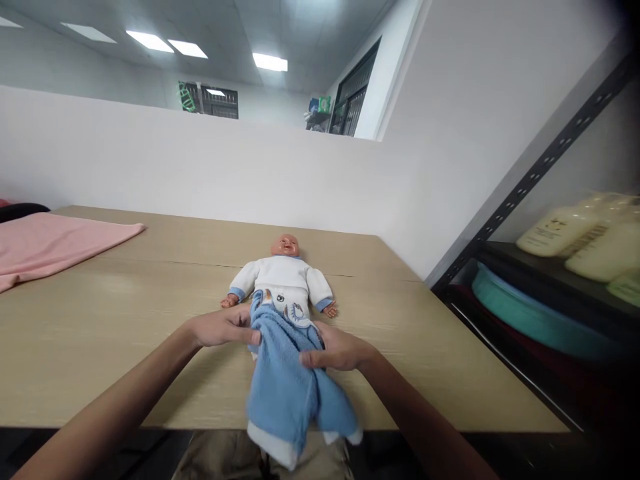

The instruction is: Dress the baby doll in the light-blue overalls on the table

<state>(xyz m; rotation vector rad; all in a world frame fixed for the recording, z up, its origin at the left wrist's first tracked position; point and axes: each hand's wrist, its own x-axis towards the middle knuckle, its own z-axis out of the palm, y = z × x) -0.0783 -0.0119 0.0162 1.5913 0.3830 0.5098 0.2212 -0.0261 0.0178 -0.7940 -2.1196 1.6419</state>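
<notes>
A baby doll [283, 273] lies on its back on the table, head away from me, in a white top with blue cuffs. Over its lower body are blue fleece pants [283, 373] with white cuffs, whose legs hang past the table's front edge. My left hand [225, 328] grips the pants' waist on the left, thumb on top of the cloth. On the right side my right hand [335, 347] holds the pants the same way, its fingers under the fabric. The doll's legs are hidden by the cloth.
A pink cloth [55, 243] lies on the wooden table [165, 280] at the left. To the right stands a dark metal shelf [530, 267] with several cream bottles [555, 230] and a teal basin [525, 320] below. A low white wall [200, 167] borders the table's far side.
</notes>
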